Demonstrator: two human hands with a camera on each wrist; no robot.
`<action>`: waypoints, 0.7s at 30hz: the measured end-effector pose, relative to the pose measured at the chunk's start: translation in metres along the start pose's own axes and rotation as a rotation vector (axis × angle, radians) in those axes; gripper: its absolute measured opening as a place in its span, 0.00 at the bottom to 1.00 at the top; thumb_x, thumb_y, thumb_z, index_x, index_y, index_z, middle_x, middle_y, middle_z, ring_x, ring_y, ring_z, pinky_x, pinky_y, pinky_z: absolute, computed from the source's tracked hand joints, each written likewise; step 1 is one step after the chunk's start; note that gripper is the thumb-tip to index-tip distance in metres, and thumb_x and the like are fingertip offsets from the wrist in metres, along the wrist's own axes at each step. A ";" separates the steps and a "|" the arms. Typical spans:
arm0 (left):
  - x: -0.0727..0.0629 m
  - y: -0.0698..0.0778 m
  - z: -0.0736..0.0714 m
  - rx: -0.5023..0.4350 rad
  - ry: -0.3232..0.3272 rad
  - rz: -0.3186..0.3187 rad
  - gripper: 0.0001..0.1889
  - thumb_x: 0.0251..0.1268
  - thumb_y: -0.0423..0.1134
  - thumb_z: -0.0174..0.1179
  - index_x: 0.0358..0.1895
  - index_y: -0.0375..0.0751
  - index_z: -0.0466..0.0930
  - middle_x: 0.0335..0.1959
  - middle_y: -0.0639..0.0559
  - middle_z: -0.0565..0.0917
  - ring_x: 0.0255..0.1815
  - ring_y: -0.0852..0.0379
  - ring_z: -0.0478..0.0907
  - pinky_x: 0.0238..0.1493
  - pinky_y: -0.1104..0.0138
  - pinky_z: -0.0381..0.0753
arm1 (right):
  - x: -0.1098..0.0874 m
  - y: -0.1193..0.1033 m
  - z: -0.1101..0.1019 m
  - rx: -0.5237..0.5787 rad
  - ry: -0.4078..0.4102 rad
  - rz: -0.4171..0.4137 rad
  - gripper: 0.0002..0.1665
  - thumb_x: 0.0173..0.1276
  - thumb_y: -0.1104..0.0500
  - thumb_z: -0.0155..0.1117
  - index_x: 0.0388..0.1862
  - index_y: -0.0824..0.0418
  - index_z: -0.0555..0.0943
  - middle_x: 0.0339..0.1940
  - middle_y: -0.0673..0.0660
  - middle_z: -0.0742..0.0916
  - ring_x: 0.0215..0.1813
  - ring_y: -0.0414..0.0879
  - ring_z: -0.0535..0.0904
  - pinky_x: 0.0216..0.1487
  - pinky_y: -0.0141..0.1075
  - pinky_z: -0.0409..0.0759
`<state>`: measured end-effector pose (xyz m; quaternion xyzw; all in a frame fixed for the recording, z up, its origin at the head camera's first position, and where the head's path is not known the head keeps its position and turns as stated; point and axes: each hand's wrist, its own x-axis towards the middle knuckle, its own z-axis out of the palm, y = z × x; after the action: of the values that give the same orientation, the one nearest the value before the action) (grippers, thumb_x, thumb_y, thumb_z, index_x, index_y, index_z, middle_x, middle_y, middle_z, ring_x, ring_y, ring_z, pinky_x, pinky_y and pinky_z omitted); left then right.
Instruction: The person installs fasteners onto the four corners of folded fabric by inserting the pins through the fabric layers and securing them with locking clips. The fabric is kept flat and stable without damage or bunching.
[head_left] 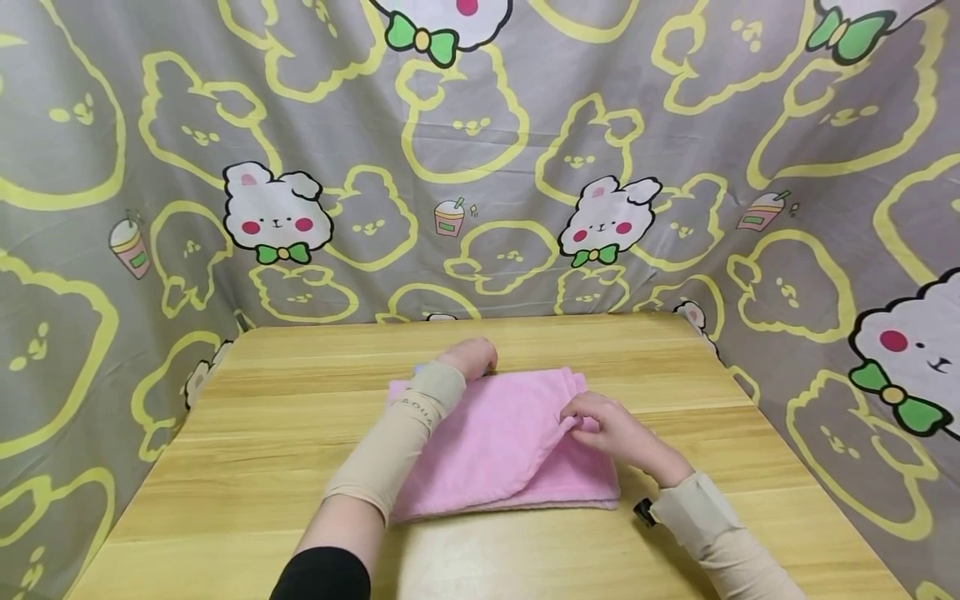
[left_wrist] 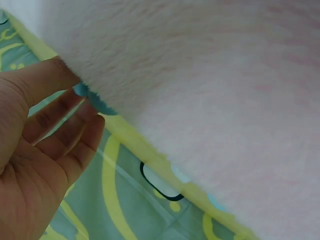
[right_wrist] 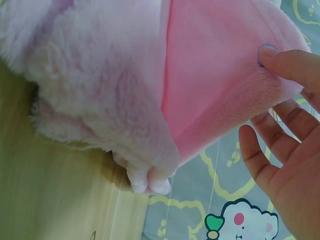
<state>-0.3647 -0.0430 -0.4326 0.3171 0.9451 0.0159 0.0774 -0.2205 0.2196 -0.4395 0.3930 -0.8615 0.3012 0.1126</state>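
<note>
A folded pink plush cloth (head_left: pixel 487 442) lies on the wooden table, its layers stacked and its pile fluffy. My left hand (head_left: pixel 468 358) reaches across to its far edge. In the left wrist view, that thumb and the fingers (left_wrist: pixel 82 145) meet the fluffy edge, with a small blue patch showing by the fingertips. At the right side my right hand (head_left: pixel 611 429) pinches the edge of the top layer and lifts it into a slanted fold. Seen from the right wrist, the raised flap (right_wrist: pixel 215 75) shows a smoother pink face between thumb and fingers.
The wooden table (head_left: pixel 247 433) extends around the cloth on all sides. A grey curtain (head_left: pixel 510 250) printed with yellow outlines and white rabbits hangs behind and along both sides. A small black piece (head_left: pixel 643 512) sits at the right wrist band.
</note>
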 end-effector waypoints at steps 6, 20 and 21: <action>0.004 -0.001 0.007 0.059 -0.004 0.018 0.09 0.60 0.25 0.58 0.28 0.39 0.86 0.35 0.48 0.83 0.36 0.55 0.72 0.42 0.66 0.75 | -0.001 0.002 0.001 0.006 -0.002 -0.003 0.16 0.53 0.71 0.70 0.40 0.57 0.83 0.38 0.47 0.86 0.42 0.36 0.78 0.47 0.35 0.81; 0.006 -0.004 -0.001 -0.001 0.057 0.032 0.11 0.62 0.25 0.56 0.39 0.40 0.86 0.43 0.47 0.85 0.46 0.52 0.79 0.52 0.63 0.79 | -0.003 0.004 0.000 0.023 -0.011 0.018 0.17 0.53 0.72 0.69 0.38 0.54 0.82 0.36 0.46 0.85 0.40 0.34 0.76 0.43 0.41 0.81; 0.006 -0.004 -0.002 0.000 0.067 0.039 0.12 0.62 0.25 0.56 0.42 0.40 0.86 0.45 0.47 0.85 0.48 0.51 0.80 0.54 0.62 0.78 | -0.003 0.004 -0.001 0.024 -0.011 0.019 0.17 0.53 0.72 0.69 0.38 0.54 0.82 0.35 0.46 0.85 0.40 0.34 0.76 0.43 0.41 0.81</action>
<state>-0.3720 -0.0424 -0.4317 0.3349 0.9407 0.0279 0.0454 -0.2215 0.2242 -0.4423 0.3878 -0.8620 0.3106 0.1004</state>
